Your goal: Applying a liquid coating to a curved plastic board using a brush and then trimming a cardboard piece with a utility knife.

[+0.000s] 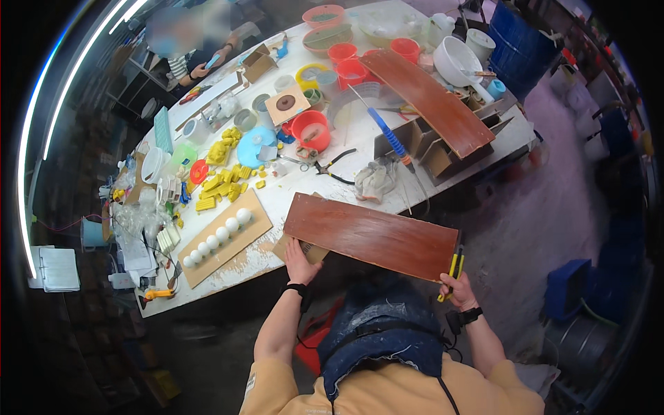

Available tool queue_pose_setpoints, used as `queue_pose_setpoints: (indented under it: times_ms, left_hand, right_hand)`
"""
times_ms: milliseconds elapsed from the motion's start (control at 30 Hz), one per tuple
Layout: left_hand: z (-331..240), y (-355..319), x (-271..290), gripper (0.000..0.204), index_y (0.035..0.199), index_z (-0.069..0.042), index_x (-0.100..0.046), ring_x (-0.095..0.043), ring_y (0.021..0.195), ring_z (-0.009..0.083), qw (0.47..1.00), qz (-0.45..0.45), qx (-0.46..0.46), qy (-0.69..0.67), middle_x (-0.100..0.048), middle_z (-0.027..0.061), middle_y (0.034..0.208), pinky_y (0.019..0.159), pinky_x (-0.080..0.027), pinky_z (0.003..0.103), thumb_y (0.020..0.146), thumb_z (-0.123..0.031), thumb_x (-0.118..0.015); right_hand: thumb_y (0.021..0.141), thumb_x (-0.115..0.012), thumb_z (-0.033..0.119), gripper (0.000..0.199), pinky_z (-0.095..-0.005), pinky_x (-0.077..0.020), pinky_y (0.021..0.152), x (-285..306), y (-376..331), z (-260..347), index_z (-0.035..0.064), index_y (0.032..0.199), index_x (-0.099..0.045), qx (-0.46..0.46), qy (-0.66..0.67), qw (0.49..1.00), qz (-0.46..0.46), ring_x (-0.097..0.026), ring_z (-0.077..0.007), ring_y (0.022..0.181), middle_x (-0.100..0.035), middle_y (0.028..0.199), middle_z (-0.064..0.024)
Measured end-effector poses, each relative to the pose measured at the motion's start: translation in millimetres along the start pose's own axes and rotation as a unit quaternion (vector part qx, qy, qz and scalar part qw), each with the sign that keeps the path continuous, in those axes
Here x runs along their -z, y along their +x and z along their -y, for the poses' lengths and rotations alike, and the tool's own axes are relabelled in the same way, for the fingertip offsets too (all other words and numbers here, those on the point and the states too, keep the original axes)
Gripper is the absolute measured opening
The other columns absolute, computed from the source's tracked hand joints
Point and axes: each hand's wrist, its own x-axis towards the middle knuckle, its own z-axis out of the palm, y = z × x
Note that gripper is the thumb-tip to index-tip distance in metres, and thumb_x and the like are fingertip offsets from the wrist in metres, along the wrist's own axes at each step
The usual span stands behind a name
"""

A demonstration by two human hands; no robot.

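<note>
Reddish-brown board [373, 234] spans from our left grip [301, 265], its closure unclear, to our right grip [458, 290], clamped on a yellow-black tool [456, 262]; this seemingly steadies it.

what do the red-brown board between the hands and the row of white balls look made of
The board looks like varnished wood or veneer: grain-like streaks and a soft sheen show. The white balls could be plastic or foam; smooth and evenly white, they leave it open.
</note>
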Motion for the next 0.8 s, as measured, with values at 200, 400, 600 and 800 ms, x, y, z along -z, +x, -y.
queue_pose_setpoints:
  times_ms: [200,400,600,800]
  left_hand:
    - [-5,4,7,0.117,0.147,0.0,-0.02,-0.028,0.14,0.0385,1.0,0.017,0.0,-0.013,-0.029,0.0228,0.15,0.116,-0.025,0.047,0.058,-0.029,-0.09]
    - [-9,6,13,0.12,0.147,0.0,-0.018,-0.034,0.136,0.039,1.0,0.014,0.004,-0.025,-0.031,0.0233,0.147,0.113,-0.029,0.046,0.056,-0.026,-0.092]
    - [-17,12,19,0.122,0.149,-0.003,-0.017,-0.036,0.131,0.0418,0.999,0.034,-0.031,0.004,-0.032,0.0242,0.144,0.111,-0.031,0.047,0.057,-0.027,-0.093]
    - [-13,19,23,0.128,0.152,-0.008,-0.014,-0.037,0.128,0.0432,0.998,0.034,-0.038,0.025,-0.032,0.0254,0.142,0.106,-0.035,0.048,0.054,-0.03,-0.094]
  right_hand:
    - [0.085,-0.074,0.016,0.016,-0.0269,-0.0494,0.055,29,22,-40,0.0034,0.087,-0.064,-0.117,-0.156,0.98,0.035,-0.06,-0.0115,0.056,-0.062,0.066,-0.002]
    - [0.083,-0.076,0.02,0.021,-0.0258,-0.0443,0.052,25,25,-59,0.0028,0.079,-0.064,-0.173,-0.284,0.939,0.084,-0.06,-0.01,0.054,-0.063,0.061,-0.0017]
    - [0.085,-0.075,0.018,0.025,-0.0243,-0.0456,0.051,18,23,-73,0.0046,0.089,-0.054,-0.17,-0.238,0.955,0.051,-0.059,-0.0099,0.052,-0.063,0.069,-0.0023]
    - [0.085,-0.075,0.018,0.027,-0.0256,-0.046,0.049,-11,4,-89,0.0026,0.097,-0.056,-0.16,-0.188,0.968,-0.038,-0.059,-0.0107,0.052,-0.061,0.066,-0.002]
